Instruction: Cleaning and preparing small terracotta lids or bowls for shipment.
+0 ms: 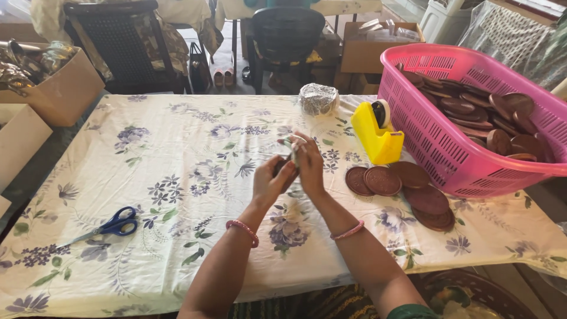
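Both hands meet over the flowery cloth (177,153); the left hand (270,180) fingers curl tight around a small brown disc (280,168); the right hand (309,165) fingers pinch a pale strip (292,145) standing upright just above it; more discs (401,186) lie off past the right fingers.

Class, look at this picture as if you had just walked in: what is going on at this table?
A person sits at a table covered with a flowered cloth. Both hands, the left hand and the right hand, meet over the middle and hold a small brown disc with something pale against it. More brown discs lie to the right, beside a yellow tape dispenser and a pink basket holding further discs. Blue scissors lie untouched on the left.
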